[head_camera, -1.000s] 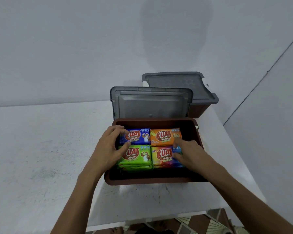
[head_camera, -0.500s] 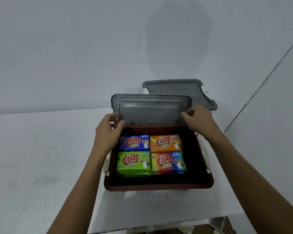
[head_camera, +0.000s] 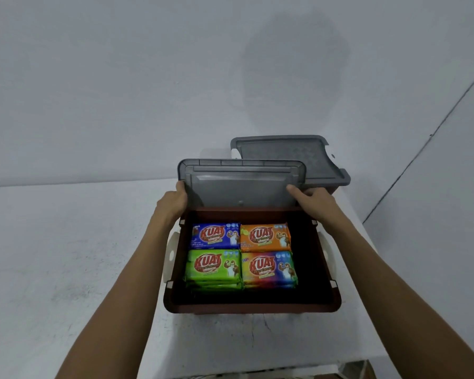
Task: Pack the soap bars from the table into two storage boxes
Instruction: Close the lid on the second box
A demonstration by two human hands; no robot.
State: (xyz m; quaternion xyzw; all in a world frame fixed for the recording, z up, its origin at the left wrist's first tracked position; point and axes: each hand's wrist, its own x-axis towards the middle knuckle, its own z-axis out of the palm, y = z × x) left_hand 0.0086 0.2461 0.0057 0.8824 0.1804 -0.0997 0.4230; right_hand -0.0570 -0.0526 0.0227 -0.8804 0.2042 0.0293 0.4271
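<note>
With soap bars [head_camera: 241,253] stacked in the box [head_camera: 252,306], the left hand [head_camera: 173,202] and right hand [head_camera: 312,203] grip the lid [head_camera: 241,184] by its ends, likely to lower it squarely on.

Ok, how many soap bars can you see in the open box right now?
4 on top: blue bar far left, orange bar far right, green bar near left, multicolour bar near right. Edges below the green one show more stacked underneath, uncounted.

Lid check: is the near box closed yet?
No: the near box stands open, soap bars showing, while the left hand and right hand hold the grey lid raised behind it.
</note>
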